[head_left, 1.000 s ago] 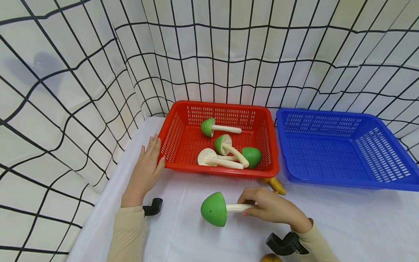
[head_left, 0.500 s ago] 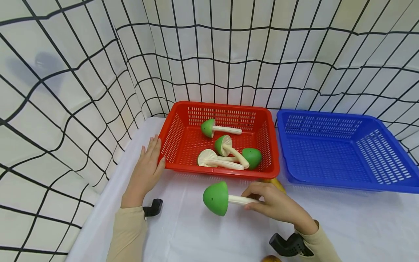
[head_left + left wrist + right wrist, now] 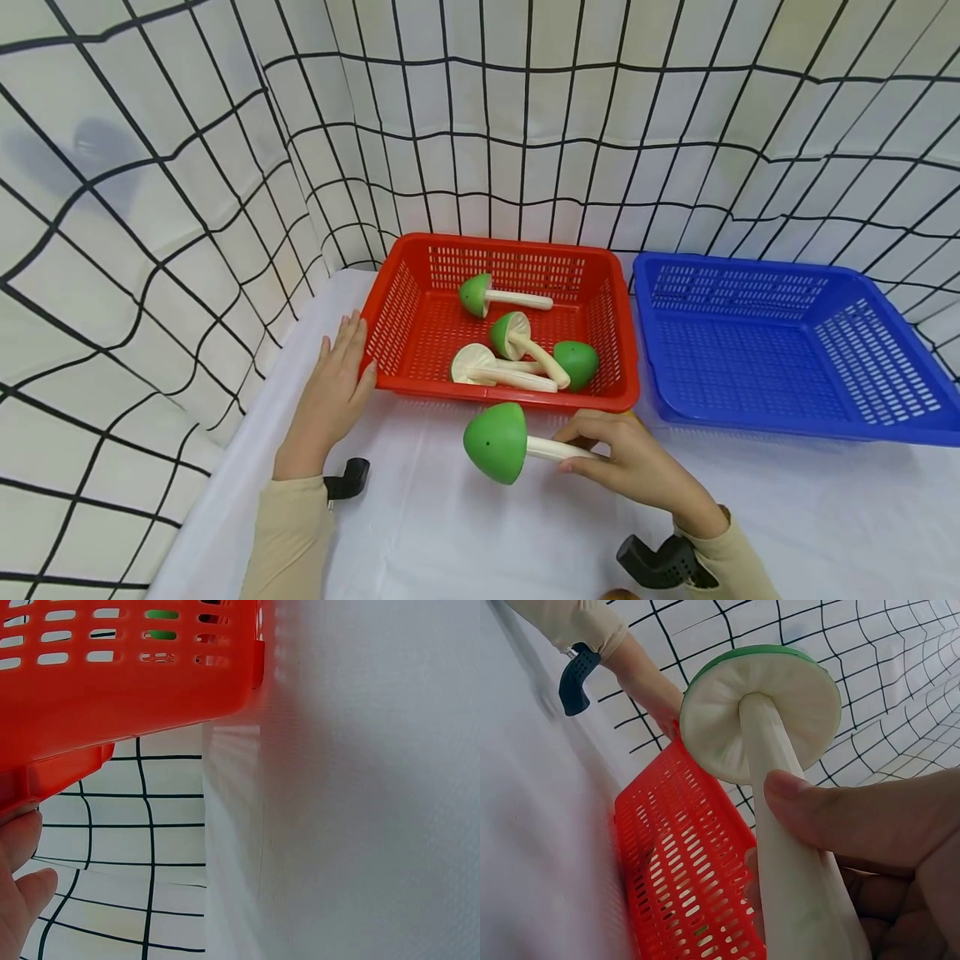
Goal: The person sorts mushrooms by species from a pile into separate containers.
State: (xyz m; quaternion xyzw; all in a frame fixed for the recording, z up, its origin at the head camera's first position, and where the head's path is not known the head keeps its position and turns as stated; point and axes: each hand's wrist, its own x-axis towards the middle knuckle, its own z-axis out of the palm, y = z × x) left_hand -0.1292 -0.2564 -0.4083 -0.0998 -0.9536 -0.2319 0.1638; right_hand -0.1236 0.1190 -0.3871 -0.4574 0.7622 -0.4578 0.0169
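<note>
In the head view my right hand (image 3: 633, 460) grips the white stem of a toy mushroom (image 3: 497, 443), its green cap pointing left. The mushroom is held above the white cloth, just in front of the red basket (image 3: 408, 385). From the right wrist view, the thumb lies along the stem of the mushroom (image 3: 780, 825), with the pale underside of the cap beyond. My left hand (image 3: 330, 392) rests with straight fingers against the left rim of the basket. Inside the basket lie several more green-capped mushrooms (image 3: 474, 295), some overlapping.
A blue basket (image 3: 750, 350) stands to the right of the red one. Black netting (image 3: 525, 133) over white sheeting rises behind and at left. At the bottom edge a brownish round thing (image 3: 619, 594) is partly cut off. A yellow thing is mostly hidden behind my right hand.
My right hand has raised the mushroom and carried it toward the red basket's front, now covering most of the yellow thing. My left hand has stayed at the rim.
</note>
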